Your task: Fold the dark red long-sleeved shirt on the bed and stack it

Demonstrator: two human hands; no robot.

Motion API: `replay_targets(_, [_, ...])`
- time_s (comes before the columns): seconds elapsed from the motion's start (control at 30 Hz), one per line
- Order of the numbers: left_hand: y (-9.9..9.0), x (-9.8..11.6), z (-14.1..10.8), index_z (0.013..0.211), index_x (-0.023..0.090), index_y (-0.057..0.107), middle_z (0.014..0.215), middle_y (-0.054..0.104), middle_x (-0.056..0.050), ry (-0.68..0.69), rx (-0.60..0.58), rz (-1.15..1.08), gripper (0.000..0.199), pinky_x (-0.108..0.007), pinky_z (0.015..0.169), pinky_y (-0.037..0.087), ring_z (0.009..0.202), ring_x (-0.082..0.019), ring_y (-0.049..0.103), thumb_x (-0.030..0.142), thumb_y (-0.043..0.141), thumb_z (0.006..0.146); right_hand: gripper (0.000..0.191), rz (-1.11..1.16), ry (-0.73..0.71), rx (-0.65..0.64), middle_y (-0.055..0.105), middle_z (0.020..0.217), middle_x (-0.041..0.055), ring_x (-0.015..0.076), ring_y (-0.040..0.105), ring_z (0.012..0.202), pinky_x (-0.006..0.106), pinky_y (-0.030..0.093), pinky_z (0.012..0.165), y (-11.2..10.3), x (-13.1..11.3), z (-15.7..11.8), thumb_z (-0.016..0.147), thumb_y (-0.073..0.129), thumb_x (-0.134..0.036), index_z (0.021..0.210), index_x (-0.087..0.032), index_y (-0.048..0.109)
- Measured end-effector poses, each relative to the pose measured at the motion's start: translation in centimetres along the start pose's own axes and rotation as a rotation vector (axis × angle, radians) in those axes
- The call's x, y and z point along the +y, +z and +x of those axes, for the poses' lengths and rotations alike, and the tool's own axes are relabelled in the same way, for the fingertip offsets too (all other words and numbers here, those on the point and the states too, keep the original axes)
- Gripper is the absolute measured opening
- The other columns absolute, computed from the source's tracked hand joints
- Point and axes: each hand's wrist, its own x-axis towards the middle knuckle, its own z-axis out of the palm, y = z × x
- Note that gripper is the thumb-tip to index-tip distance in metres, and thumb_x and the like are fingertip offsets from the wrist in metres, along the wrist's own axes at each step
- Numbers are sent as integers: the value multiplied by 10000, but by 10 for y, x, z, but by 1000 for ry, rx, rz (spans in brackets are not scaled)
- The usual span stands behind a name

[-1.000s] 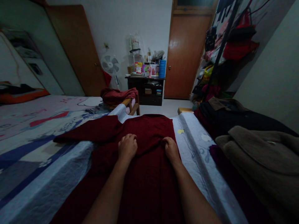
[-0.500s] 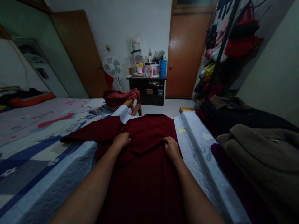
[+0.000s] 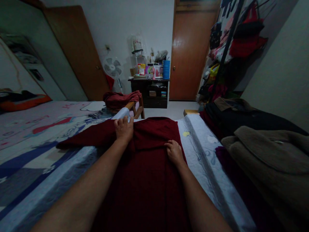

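Note:
A dark red long-sleeved garment (image 3: pixel 149 174) lies spread lengthwise on the bed in front of me, one sleeve stretched out to the left. My left hand (image 3: pixel 124 129) rests on it near the shoulder where that sleeve begins, fingers spread and pointing away from me. On the right side of the body of the garment, my right hand (image 3: pixel 174 151) has its fingers curled on the cloth, seemingly pinching a bit of it. Shallow creases run across the fabric between the hands.
Folded clothes lie at the right, among them a grey-brown coat (image 3: pixel 270 151) and a dark jacket (image 3: pixel 256 119). Reddish cloth (image 3: pixel 120 99) hangs over a wooden chair (image 3: pixel 138 111) beyond the bed. Patterned bedding (image 3: pixel 43 129) spreads on the left; a fan (image 3: pixel 113 67) stands behind.
My left hand has moved forward from the garment's upper body to the shoulder, and its fingers have opened out. The cloth beneath looks smoother. My right hand stays about where it was.

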Motion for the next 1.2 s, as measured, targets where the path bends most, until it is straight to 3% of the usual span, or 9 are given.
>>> replay_targets(0.1, [4, 36, -12, 1282, 194, 539, 1331, 515, -137, 171, -56, -139, 409, -478, 1020, 332, 1173, -294, 476, 150, 363, 916, 317, 0, -1, 3, 614, 1230, 58, 205, 486, 1204, 363, 338, 1052, 1, 1, 0, 868, 497, -150, 1058, -265, 724])
replay_targets(0.2, [12, 75, -35, 1177, 229, 603, 1200, 612, -63, 496, -362, -376, 345, -349, 980, 399, 1093, -212, 536, 158, 449, 877, 308, 25, -12, 11, 623, 1217, 50, 206, 492, 1198, 364, 334, 1056, 1, 3, 1, 863, 494, -147, 1041, -260, 719])
replay_targets(0.27, [18, 92, -49, 1181, 242, 602, 1217, 607, -44, 588, -498, -453, 359, -328, 972, 419, 1100, -209, 538, 190, 528, 833, 305, 70, -19, 25, 642, 1183, 50, 201, 517, 1166, 356, 349, 1046, 1, 4, 2, 865, 482, -149, 1054, -246, 701])
replay_targets(0.43, [26, 101, -65, 1191, 266, 602, 1120, 608, -57, 469, -481, -406, 368, -315, 858, 467, 1008, -207, 554, 164, 449, 872, 341, 194, 63, 98, 676, 1088, 66, 181, 596, 1031, 310, 429, 956, -1, 6, 5, 858, 424, -112, 1099, -198, 648])
replay_targets(0.67, [27, 93, -65, 1010, 264, 676, 1053, 600, -63, 449, -329, -351, 282, -338, 844, 446, 1002, -225, 526, 219, 411, 925, 300, 111, -7, 75, 673, 1159, 65, 202, 542, 1170, 362, 364, 1068, 1, 5, 3, 813, 492, -81, 989, -202, 703])
replay_targets(0.9, [34, 98, -53, 1078, 252, 618, 1008, 660, -47, 272, -566, -420, 247, -304, 792, 472, 903, -192, 623, 302, 429, 928, 295, 60, 1, 64, 665, 1191, 60, 211, 526, 1197, 379, 373, 1066, 3, 6, 3, 815, 512, -93, 985, -207, 724])
replay_targets(1.0, [30, 111, -46, 1174, 254, 572, 1025, 656, -65, 288, -471, -361, 286, -325, 795, 474, 944, -214, 614, 307, 411, 943, 293, 52, 7, 48, 661, 1201, 56, 215, 515, 1208, 381, 367, 1069, 3, 6, 3, 821, 513, -102, 995, -208, 724])
replay_targets(1.1, [28, 120, -43, 1101, 231, 609, 1169, 600, -89, 358, -305, -296, 245, -359, 876, 457, 1083, -242, 555, 245, 450, 914, 300, 57, 9, 46, 664, 1193, 54, 208, 516, 1206, 374, 359, 1072, 2, 5, 3, 820, 509, -97, 1000, -209, 721])
replay_targets(1.2, [32, 120, -42, 1067, 204, 631, 1197, 588, -111, 349, -349, -265, 243, -400, 898, 461, 1107, -269, 546, 266, 467, 898, 307, 59, 14, 51, 665, 1191, 56, 206, 517, 1206, 374, 360, 1069, 2, 4, 3, 810, 512, -88, 999, -212, 719])
